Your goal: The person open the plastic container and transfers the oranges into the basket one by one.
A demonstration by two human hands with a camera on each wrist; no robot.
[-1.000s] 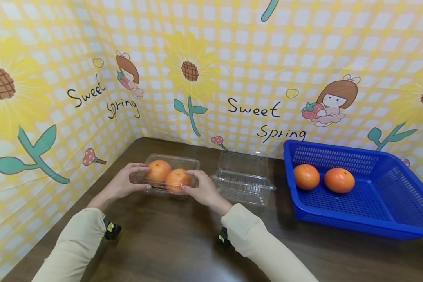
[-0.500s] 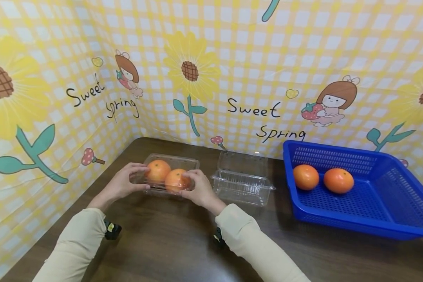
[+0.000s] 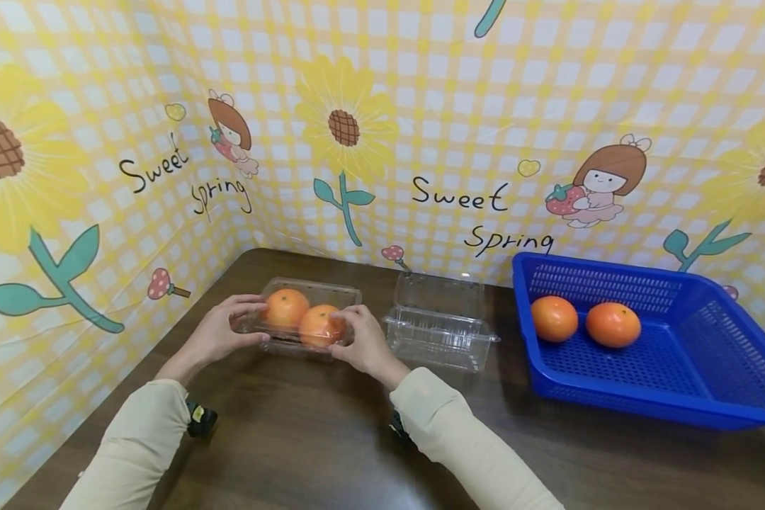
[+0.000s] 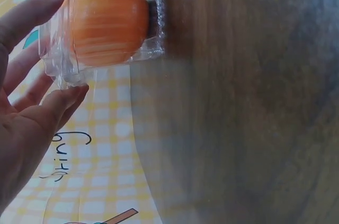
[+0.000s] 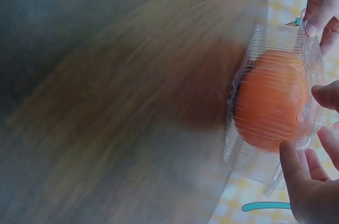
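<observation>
Two oranges [image 3: 286, 309] sit side by side in a clear plastic clamshell box [image 3: 341, 289] on the table, its lid lying over them. My left hand [image 3: 219, 331] holds the box's left end, thumb towards the front and fingers behind. At the opposite end, my right hand [image 3: 365, 345] grips the box between thumb and fingers. In the left wrist view, the fingers [image 4: 74, 97] touch a corner of the rim. The right wrist view shows an orange [image 5: 270, 107] through the ribbed wall, with fingertips against the plastic.
A second clamshell box [image 3: 440, 340] stands with its lid raised, right of the held one. Further right is a blue plastic basket [image 3: 612, 386] with two oranges [image 3: 614, 325] in it. A patterned yellow cloth [image 3: 382, 142] hangs behind the brown table [image 3: 293, 439].
My right hand has shifted slightly left along the right end of the box. My left hand and the box have barely moved.
</observation>
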